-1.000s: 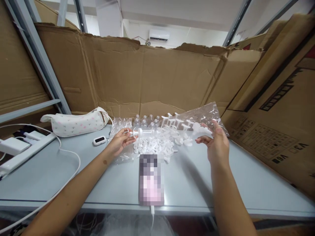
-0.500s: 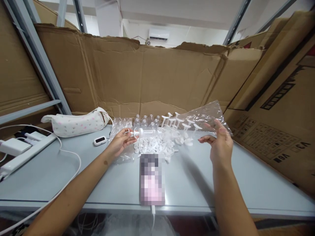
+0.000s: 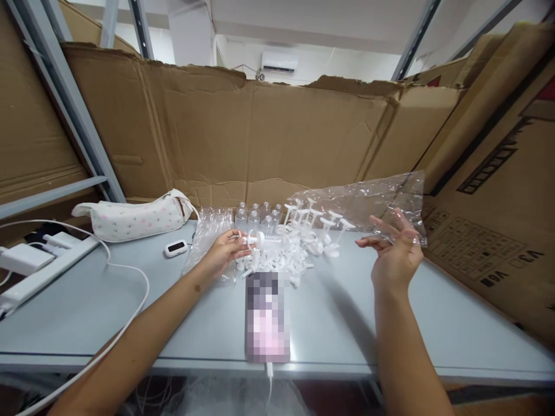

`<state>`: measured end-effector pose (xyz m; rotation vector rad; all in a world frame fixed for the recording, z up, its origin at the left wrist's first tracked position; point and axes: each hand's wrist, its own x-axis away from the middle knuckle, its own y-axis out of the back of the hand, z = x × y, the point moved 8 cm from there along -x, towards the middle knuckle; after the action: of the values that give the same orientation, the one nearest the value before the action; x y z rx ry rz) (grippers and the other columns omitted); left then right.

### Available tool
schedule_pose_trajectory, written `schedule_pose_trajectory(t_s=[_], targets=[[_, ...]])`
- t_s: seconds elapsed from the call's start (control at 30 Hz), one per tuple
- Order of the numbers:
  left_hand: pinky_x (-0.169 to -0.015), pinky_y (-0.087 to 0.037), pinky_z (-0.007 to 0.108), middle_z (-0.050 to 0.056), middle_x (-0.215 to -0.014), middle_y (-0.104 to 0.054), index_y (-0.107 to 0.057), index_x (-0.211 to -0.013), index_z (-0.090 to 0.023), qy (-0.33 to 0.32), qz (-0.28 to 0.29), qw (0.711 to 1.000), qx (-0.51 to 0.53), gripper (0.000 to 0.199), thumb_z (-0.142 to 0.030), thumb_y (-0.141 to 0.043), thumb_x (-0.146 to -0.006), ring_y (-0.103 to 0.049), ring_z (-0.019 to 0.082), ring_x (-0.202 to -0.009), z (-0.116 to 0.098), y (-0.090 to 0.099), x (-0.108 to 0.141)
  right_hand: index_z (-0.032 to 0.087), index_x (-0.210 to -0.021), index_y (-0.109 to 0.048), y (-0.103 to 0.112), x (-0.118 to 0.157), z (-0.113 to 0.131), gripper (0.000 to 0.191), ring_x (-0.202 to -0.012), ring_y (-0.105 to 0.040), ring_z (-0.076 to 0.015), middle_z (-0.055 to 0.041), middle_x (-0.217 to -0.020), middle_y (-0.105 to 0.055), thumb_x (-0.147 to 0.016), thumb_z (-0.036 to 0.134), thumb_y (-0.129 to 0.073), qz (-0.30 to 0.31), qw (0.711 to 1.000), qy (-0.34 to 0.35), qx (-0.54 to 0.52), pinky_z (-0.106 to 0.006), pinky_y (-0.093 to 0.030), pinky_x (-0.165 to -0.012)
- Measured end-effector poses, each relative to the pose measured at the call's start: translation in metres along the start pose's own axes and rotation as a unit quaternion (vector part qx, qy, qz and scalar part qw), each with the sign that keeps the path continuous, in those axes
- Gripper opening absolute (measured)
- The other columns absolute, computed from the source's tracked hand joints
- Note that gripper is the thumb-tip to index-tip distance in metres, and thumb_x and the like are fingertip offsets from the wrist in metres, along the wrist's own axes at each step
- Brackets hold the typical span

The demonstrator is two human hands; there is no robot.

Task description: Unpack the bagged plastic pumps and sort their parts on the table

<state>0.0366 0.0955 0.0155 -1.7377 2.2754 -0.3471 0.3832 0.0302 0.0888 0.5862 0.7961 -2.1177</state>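
My left hand [image 3: 228, 251] is closed on the white end of a clear syringe-like tube [image 3: 272, 240], which points right over a heap of small white plastic parts [image 3: 281, 260]. A clear plastic bag [image 3: 359, 199] stretches from above the heap to my right hand [image 3: 396, 251], whose thumb is pressed on its right end while other fingers spread. Whether the tube's tip lies inside the bag is too unclear to tell. White pieces with flat ends [image 3: 333, 222] stand behind the heap, beside several clear ribbed bottles [image 3: 254, 219].
A phone [image 3: 267, 318] with a blurred screen lies near the front edge, cable attached. Further left are flat plastic bags [image 3: 212, 225], a small white device [image 3: 176, 248], a pouch [image 3: 139, 219] and a power strip [image 3: 52, 268]. Cardboard [image 3: 260, 133] walls the table's back.
My right hand has moved slightly right, and the bag's right end has gone right with it, stretching wider. My left hand and the tube have shifted a little right and down.
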Motion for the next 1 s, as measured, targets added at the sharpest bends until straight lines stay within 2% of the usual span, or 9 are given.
schedule_pose_trajectory(t_s=[0.2, 0.4, 0.47, 0.53, 0.63, 0.7, 0.83, 1.0], targets=[[-0.09, -0.051, 0.037, 0.007, -0.081, -0.066, -0.051, -0.093, -0.015, 0.039, -0.028, 0.999, 0.013, 0.013, -0.011, -0.059, -0.084, -0.069, 0.02, -0.083, 0.016, -0.005, -0.012, 0.02, -0.119, -0.057, -0.001, 0.002, -0.001, 0.055, -0.042, -0.059, -0.012, -0.0082, -0.098, -0.069, -0.084, 0.061, -0.044, -0.004, 1.0, -0.001, -0.004, -0.03, -0.047, -0.047], [-0.092, -0.05, 0.034, 0.006, -0.084, -0.062, -0.052, -0.099, -0.015, 0.053, -0.05, 0.997, 0.032, 0.019, -0.006, -0.057, -0.083, -0.068, 0.017, -0.083, 0.026, -0.003, -0.019, 0.02, -0.119, -0.057, -0.006, 0.005, -0.002, 0.055, -0.042, -0.059, -0.0114, -0.0063, -0.095, -0.069, -0.084, 0.061, -0.045, 0.016, 1.0, -0.011, -0.02, -0.03, -0.048, -0.05], [-0.093, -0.049, 0.035, 0.007, -0.092, -0.061, -0.052, -0.107, -0.016, 0.039, -0.062, 0.997, 0.025, 0.028, -0.008, -0.059, -0.082, -0.067, 0.017, -0.085, 0.024, -0.002, -0.018, 0.021, -0.119, -0.058, -0.01, 0.007, -0.004, 0.054, -0.044, -0.06, -0.0116, -0.0058, -0.095, -0.07, -0.084, 0.061, -0.046, 0.029, 0.999, -0.025, -0.035, -0.03, -0.048, -0.05], [-0.094, -0.049, 0.037, 0.011, -0.109, -0.057, -0.051, -0.116, -0.018, 0.022, -0.074, 0.997, 0.008, 0.039, -0.01, -0.063, -0.079, -0.065, 0.018, -0.092, 0.02, -0.002, -0.016, 0.022, -0.118, -0.059, -0.015, 0.01, -0.006, 0.053, -0.046, -0.061, -0.0119, -0.0058, -0.097, -0.069, -0.083, 0.06, -0.047, 0.044, 0.997, -0.046, -0.05, -0.03, -0.048, -0.05], [-0.094, -0.048, 0.04, 0.014, -0.136, -0.041, -0.049, -0.126, -0.025, -0.006, -0.072, 0.996, -0.062, 0.057, -0.013, -0.069, -0.074, -0.057, 0.025, -0.109, 0.012, -0.005, -0.01, 0.023, -0.116, -0.06, -0.021, 0.014, -0.01, 0.049, -0.044, -0.059, -0.0105, -0.0057, -0.097, -0.069, -0.083, 0.058, -0.05, 0.063, 0.992, -0.082, -0.072, -0.028, -0.046, -0.047], [-0.093, -0.048, 0.041, 0.012, -0.146, -0.03, -0.049, -0.128, -0.028, -0.045, -0.055, 0.989, -0.127, 0.063, -0.015, -0.072, -0.071, -0.05, 0.03, -0.118, 0.006, -0.008, -0.006, 0.022, -0.114, -0.061, -0.024, 0.016, -0.013, 0.045, -0.04, -0.055, -0.0086, -0.005, -0.09, -0.07, -0.083, 0.054, -0.053, 0.067, 0.989, -0.103, -0.08, -0.026, -0.043, -0.044], [-0.096, -0.046, 0.04, 0.006, -0.155, -0.009, -0.057, -0.122, -0.027, -0.157, -0.026, 0.953, -0.257, 0.056, -0.015, -0.071, -0.069, -0.041, 0.036, -0.127, -0.006, -0.015, 0.003, 0.02, -0.105, -0.065, -0.029, 0.021, -0.018, 0.038, -0.035, -0.046, -0.0053, -0.0031, -0.08, -0.07, -0.079, 0.048, -0.062, 0.062, 0.984, -0.138, -0.094, -0.022, -0.037, -0.039], [-0.105, -0.037, 0.042, 0.007, -0.156, 0.001, -0.054, -0.123, -0.021, -0.194, -0.001, 0.873, -0.447, 0.045, -0.018, -0.059, -0.079, -0.037, 0.032, -0.131, -0.002, -0.024, 0.006, 0.02, -0.1, -0.066, -0.038, 0.031, -0.031, 0.036, -0.034, -0.04, -0.0025, -0.0004, -0.072, -0.069, -0.072, 0.042, -0.072, 0.071, 0.968, -0.209, -0.121, -0.02, -0.034, -0.038]])
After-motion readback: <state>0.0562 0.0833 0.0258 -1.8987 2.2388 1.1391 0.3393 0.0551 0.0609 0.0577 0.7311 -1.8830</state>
